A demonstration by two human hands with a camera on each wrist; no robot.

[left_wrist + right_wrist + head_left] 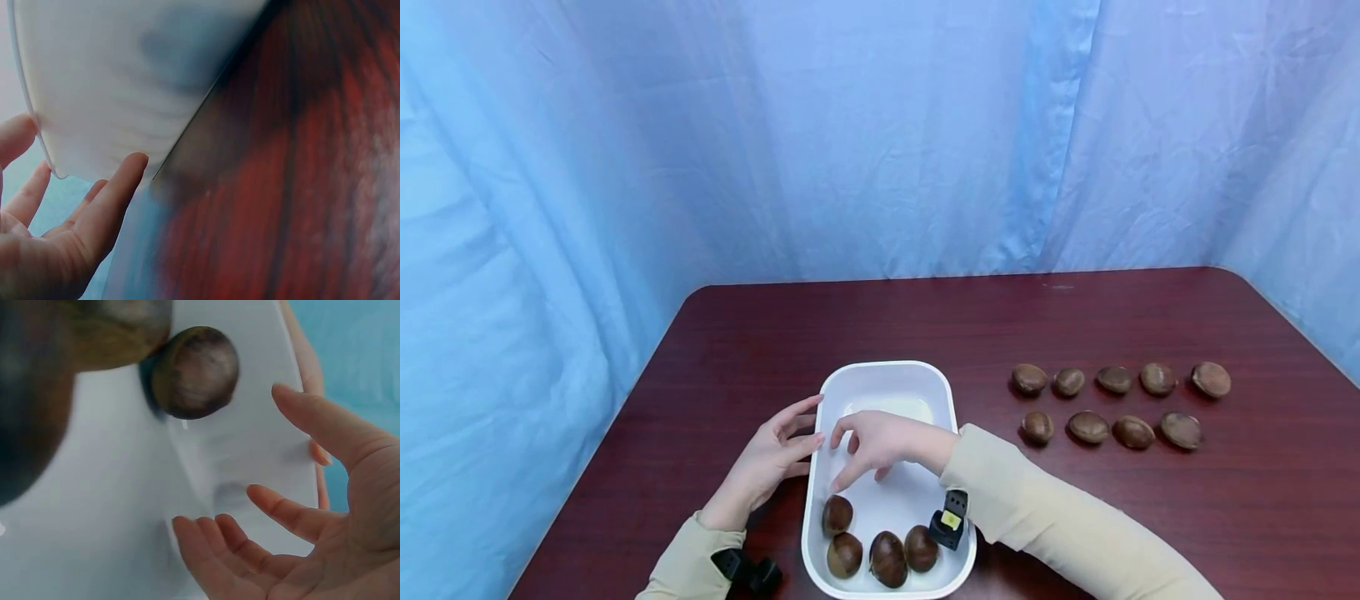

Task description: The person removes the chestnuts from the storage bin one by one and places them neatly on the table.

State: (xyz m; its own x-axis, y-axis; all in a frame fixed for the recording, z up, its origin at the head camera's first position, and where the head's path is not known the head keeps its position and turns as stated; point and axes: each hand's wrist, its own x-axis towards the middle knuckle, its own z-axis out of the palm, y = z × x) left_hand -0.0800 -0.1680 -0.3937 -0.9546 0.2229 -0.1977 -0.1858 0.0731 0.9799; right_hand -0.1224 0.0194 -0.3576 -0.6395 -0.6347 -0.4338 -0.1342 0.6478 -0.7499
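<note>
A white tray stands on the table, with several glossy brown chestnuts at its near end. My left hand is at the tray's left side, fingers spread with the tips right at the rim and wall; the left wrist view shows the tray's outer wall beside those fingers. Inside the tray's outline, my right hand hovers with parted fingers and holds nothing. Its thumb points at the nearest chestnut by the left wall. In the right wrist view a gap separates the thumb from that chestnut.
On the dark red table, right of the tray, more chestnuts lie in two rows, a back row and a front row. A blue curtain hangs behind the table and along its sides.
</note>
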